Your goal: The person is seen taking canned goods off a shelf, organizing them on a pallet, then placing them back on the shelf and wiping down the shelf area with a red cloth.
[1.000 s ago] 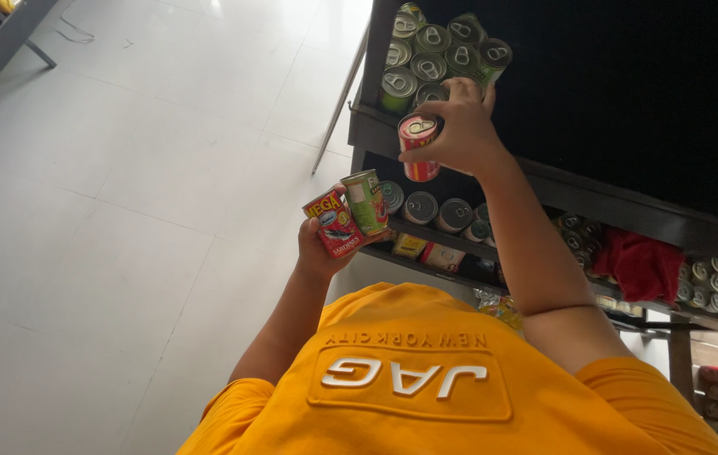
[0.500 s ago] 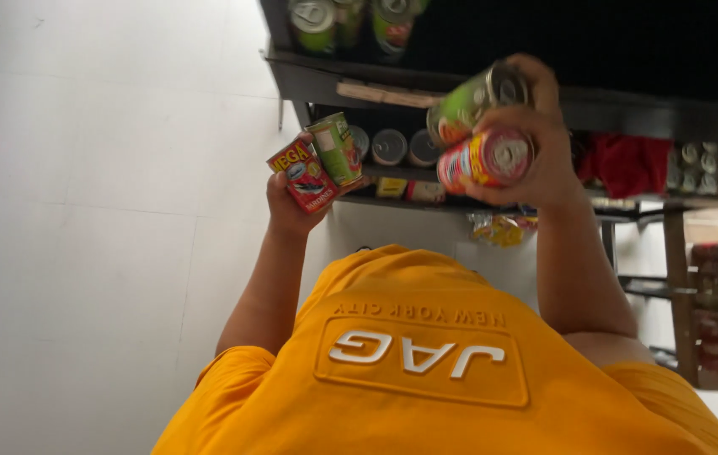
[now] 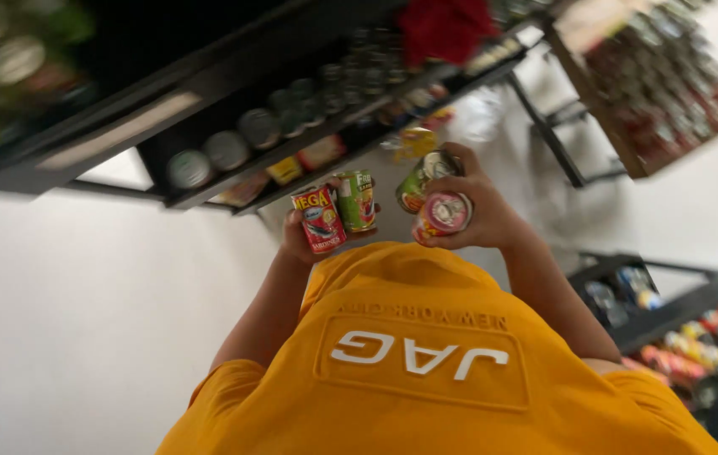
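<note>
My left hand (image 3: pixel 304 240) was closed around a red can (image 3: pixel 318 220) and a green can (image 3: pixel 357 200), my right hand (image 3: pixel 468 211) around two more tins (image 3: pixel 435 198) held before my chest; rigid, smooth, probably weighty, they seemed safest gripped round their sides.

- Left hand (image 3: pixel 304 240): a red can (image 3: pixel 318 220) with a yellow and blue label, and beside it a green can (image 3: pixel 358 200) with a pale band;
- Right hand (image 3: pixel 470 211): a green-and-yellow can (image 3: pixel 417 184) above a red can with a pinkish-white lid (image 3: pixel 442 216);
- Below both hands: an orange-yellow shirt (image 3: pixel 426 362) with raised white lettering;
- Beyond the hands: a black shelf (image 3: pixel 207 126) with silver-topped cans (image 3: pixel 226 150), a red cloth (image 3: pixel 445 27);
- Left of the hands: a pale grey-white floor (image 3: pixel 64 320).
</note>
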